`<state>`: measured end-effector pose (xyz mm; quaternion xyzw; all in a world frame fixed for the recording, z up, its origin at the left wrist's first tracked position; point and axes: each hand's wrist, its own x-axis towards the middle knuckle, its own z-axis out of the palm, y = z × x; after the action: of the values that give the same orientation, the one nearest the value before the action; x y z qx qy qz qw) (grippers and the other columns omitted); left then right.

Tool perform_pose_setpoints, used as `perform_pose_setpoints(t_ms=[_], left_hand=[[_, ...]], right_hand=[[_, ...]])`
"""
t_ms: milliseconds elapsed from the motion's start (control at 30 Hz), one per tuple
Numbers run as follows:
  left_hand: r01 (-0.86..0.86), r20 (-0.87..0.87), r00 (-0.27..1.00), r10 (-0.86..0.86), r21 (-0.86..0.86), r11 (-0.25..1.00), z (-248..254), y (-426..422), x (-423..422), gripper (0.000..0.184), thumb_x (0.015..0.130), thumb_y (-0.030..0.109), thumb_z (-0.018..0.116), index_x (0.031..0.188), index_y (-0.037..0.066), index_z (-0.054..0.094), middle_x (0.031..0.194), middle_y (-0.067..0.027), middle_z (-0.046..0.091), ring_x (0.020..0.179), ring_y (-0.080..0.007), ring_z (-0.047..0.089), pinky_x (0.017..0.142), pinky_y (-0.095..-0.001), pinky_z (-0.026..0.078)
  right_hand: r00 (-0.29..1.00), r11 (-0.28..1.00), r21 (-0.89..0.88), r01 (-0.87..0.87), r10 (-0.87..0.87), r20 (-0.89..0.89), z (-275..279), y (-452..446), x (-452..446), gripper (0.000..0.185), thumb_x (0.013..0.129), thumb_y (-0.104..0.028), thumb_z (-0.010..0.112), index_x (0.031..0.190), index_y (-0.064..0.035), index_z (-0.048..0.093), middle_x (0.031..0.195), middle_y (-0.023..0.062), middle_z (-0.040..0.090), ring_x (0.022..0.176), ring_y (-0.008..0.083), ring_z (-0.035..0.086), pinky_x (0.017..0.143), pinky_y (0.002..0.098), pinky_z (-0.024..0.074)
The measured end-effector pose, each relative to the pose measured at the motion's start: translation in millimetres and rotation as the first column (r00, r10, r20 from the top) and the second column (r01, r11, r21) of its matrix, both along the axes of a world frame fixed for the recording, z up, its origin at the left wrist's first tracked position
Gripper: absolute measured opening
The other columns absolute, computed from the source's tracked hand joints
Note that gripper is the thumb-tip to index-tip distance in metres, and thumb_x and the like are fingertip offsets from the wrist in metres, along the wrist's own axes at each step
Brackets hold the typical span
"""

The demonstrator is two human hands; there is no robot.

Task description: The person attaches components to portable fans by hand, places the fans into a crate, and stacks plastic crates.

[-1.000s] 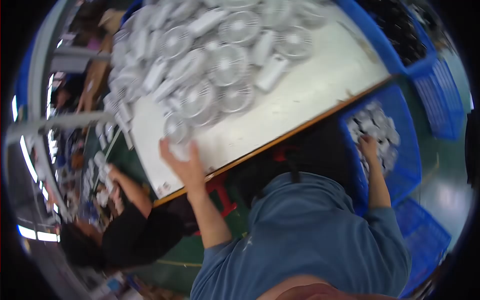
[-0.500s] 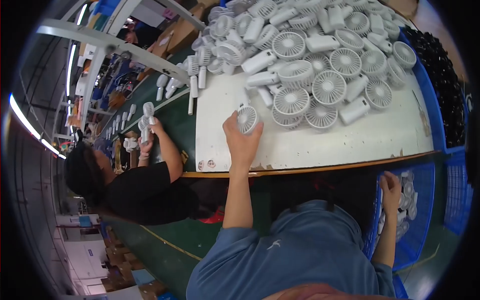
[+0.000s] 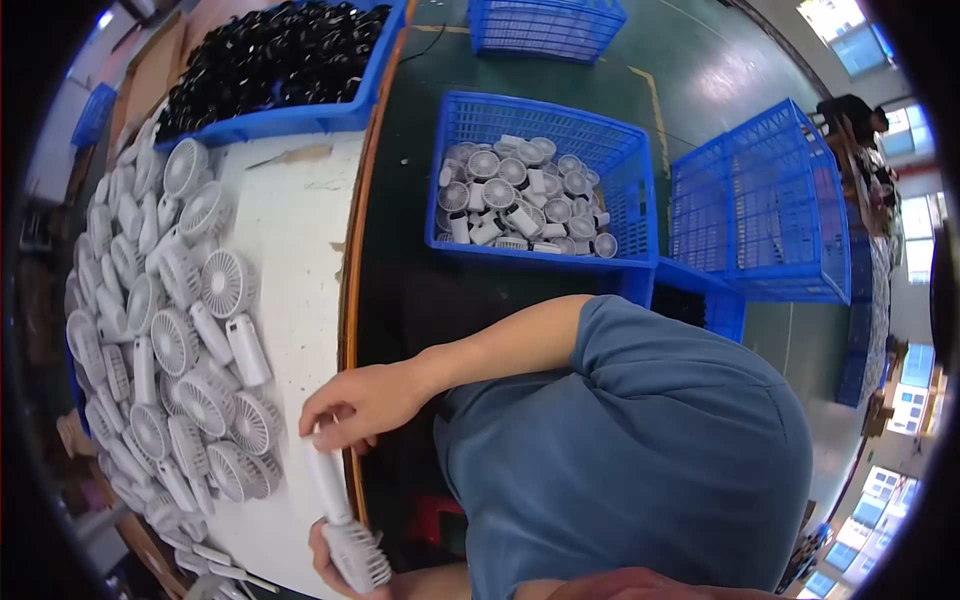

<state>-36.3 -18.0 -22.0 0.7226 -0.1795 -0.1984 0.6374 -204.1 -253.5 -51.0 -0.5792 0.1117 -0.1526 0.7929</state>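
A white handheld fan is held between my two hands above the table's front edge. My left hand is closed around the round, caged head of the fan, low in the view. The bent fingers of my right hand close on the far end of its handle, and whether they also hold something small is hidden. On the white tabletop, a large heap of white fans lies to the left of my hands.
A blue crate of black parts stands at the table's far end, beside a thin tool. On the floor, a blue crate holds white fans. More blue crates stand to its right.
My view has swung to the right. My right hand has come from the floor crate to the fan in my left hand, which is now near the table edge.
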Motion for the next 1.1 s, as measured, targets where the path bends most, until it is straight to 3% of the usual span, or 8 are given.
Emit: perform_pose_setpoints(t_ms=[33, 100, 200, 333, 533, 700, 1000, 1100], left_hand=[[0.529, 0.536, 0.703, -0.468, 0.047, 0.847, -9, -1, 7, 0.05, 0.083, 0.015, 0.064, 0.128, -0.004, 0.055, 0.115, -0.0258, 0.062, 0.086, -0.0323, 0.065, 0.072, -0.0443, 0.057], [0.631, 0.456, 0.678, -0.577, 0.041, 0.774, -9, -18, 1, 0.052, 0.083, 0.022, 0.061, 0.128, -0.004, 0.054, 0.12, -0.0278, 0.06, 0.089, -0.037, 0.065, 0.077, -0.0467, 0.056], [0.303, -0.055, 0.952, -0.303, -0.01, 0.953, -8, -35, -13, 0.075, 0.09, 0.046, 0.055, 0.143, -0.004, 0.039, 0.142, -0.0234, 0.047, 0.126, -0.0389, 0.051, 0.101, -0.0511, 0.047], [0.333, -0.082, 0.916, -0.392, -0.387, 0.86, -39, -51, -14, 0.071, 0.093, 0.039, 0.057, 0.147, -0.001, 0.036, 0.142, -0.0223, 0.044, 0.129, -0.036, 0.049, 0.107, -0.0455, 0.043], [0.176, -0.091, 0.976, -0.2, -0.224, 0.959, -28, -83, -43, 0.065, 0.092, 0.027, 0.068, 0.143, -0.002, 0.039, 0.125, -0.0183, 0.055, 0.108, -0.0294, 0.06, 0.09, -0.0406, 0.054], [0.143, -0.663, 0.591, -0.46, -0.475, 0.868, -40, -72, -31, 0.081, 0.091, 0.042, 0.067, 0.149, 0.0, 0.03, 0.122, -0.0192, 0.059, 0.11, -0.032, 0.062, 0.097, -0.0464, 0.052], [0.321, -0.363, 0.608, -0.706, -0.701, 0.637, -32, -85, -62, 0.072, 0.085, 0.024, 0.073, 0.145, 0.003, 0.04, 0.14, -0.0256, 0.051, 0.136, -0.04, 0.044, 0.11, -0.057, 0.036], [0.374, -0.257, 0.618, -0.743, -0.736, 0.564, -26, -69, -43, 0.044, 0.08, 0.003, 0.072, 0.123, 0.004, 0.059, 0.121, -0.0201, 0.061, 0.12, -0.0398, 0.054, 0.09, -0.0594, 0.053]], right_hand=[[0.991, 0.991, 0.074, -0.115, 0.119, -0.057, 3, -2, -6, 0.046, 0.098, -0.031, 0.06, 0.129, 0.0026, 0.051, 0.095, 0.0119, 0.066, 0.074, 0.015, 0.066, 0.066, 0.0296, 0.0543], [0.992, 0.992, 0.097, -0.087, 0.095, -0.084, -10, -5, -15, 0.042, 0.095, -0.026, 0.064, 0.124, 0.0031, 0.055, 0.091, 0.0121, 0.067, 0.066, 0.0142, 0.064, 0.059, 0.0276, 0.0529], [0.993, 0.962, 0.257, -0.094, 0.11, -0.049, -26, -8, -29, 0.034, 0.085, -0.012, 0.071, 0.113, 0.0046, 0.062, 0.09, 0.0104, 0.068, 0.067, 0.014, 0.064, 0.056, 0.0264, 0.0524], [0.977, 0.965, 0.176, -0.194, 0.206, -0.053, -31, -2, -41, 0.036, 0.081, -0.011, 0.075, 0.111, 0.0047, 0.063, 0.087, 0.0093, 0.068, 0.07, 0.013, 0.064, 0.054, 0.0264, 0.0501], [0.964, 0.938, -0.274, -0.211, 0.153, -0.219, -22, 16, -34, 0.035, 0.085, -0.029, 0.072, 0.1, 0.0016, 0.063, 0.079, 0.0154, 0.066, 0.073, 0.0306, 0.067, 0.064, 0.0403, 0.0531], [0.971, 0.838, -0.516, -0.18, 0.236, 0.046, 19, 19, -25, 0.043, 0.087, -0.034, 0.071, 0.11, -0.0004, 0.058, 0.089, 0.0229, 0.066, 0.08, 0.0428, 0.066, 0.07, 0.0474, 0.053], [0.795, 0.436, -0.702, -0.563, 0.518, -0.316, 99, -82, -2, 0.033, 0.093, -0.029, 0.061, 0.106, 0.0015, 0.062, 0.1, 0.0198, 0.067, 0.093, 0.0387, 0.065, 0.083, 0.0451, 0.0515], [0.901, 0.271, -0.961, 0.06, -0.429, -0.065, 94, -214, 1, 0.025, 0.086, -0.012, 0.061, 0.108, -0.0019, 0.068, 0.099, 0.0181, 0.071, 0.09, 0.0302, 0.069, 0.08, 0.0392, 0.0546]])
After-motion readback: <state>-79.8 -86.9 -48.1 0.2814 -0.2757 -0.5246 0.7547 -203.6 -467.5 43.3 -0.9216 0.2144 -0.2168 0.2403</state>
